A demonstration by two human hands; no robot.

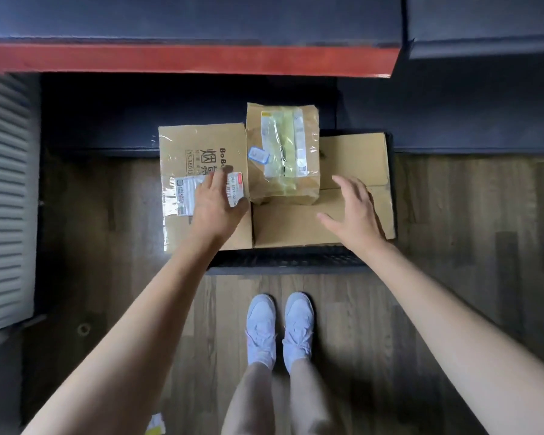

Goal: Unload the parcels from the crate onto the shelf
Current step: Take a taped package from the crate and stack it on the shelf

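Observation:
A black crate point(283, 262) stands on the wooden floor in front of my feet, filled with cardboard parcels. A printed box point(198, 149) with a white label lies at the left, and my left hand point(215, 200) rests flat on its label. A smaller taped parcel point(281, 152) sits on top of a wide plain box point(352, 158) at the right. My right hand point(352, 211) hovers over that plain box with its fingers spread, holding nothing. The shelf point(186, 59) with a red front beam runs across the top.
A second dark shelf section point(484, 42) is at the upper right. A grey ribbed object point(4, 199) stands at the left edge. My white shoes point(280, 328) are just behind the crate. A scrap of label point(156, 423) lies on the floor.

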